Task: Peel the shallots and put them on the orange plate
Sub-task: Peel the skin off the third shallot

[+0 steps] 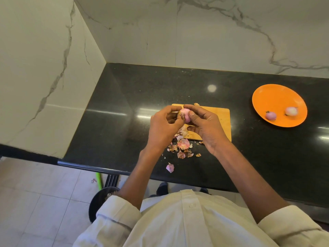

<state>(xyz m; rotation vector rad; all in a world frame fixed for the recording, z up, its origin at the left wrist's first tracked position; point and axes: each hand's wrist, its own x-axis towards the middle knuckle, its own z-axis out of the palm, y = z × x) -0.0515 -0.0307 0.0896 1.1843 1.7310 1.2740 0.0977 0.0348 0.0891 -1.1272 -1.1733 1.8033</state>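
Observation:
A pink shallot [185, 114] is held above the wooden cutting board [220, 120]. My left hand [163, 127] pinches its brown skin on the left side. My right hand [204, 125] grips the shallot from the right, thumb on its front. An orange plate [277, 98] sits at the right of the black counter with two peeled shallots on it, one pink [271, 115] and one paler [291, 111]. Loose peels [183, 145] lie in a heap at the board's near-left corner.
The black counter [124, 97] ends in a marble wall behind and on the left. One stray peel [170, 167] lies near the counter's front edge. Below the edge stand a black bin [99, 202] and a green handle [99, 180] on the tiled floor.

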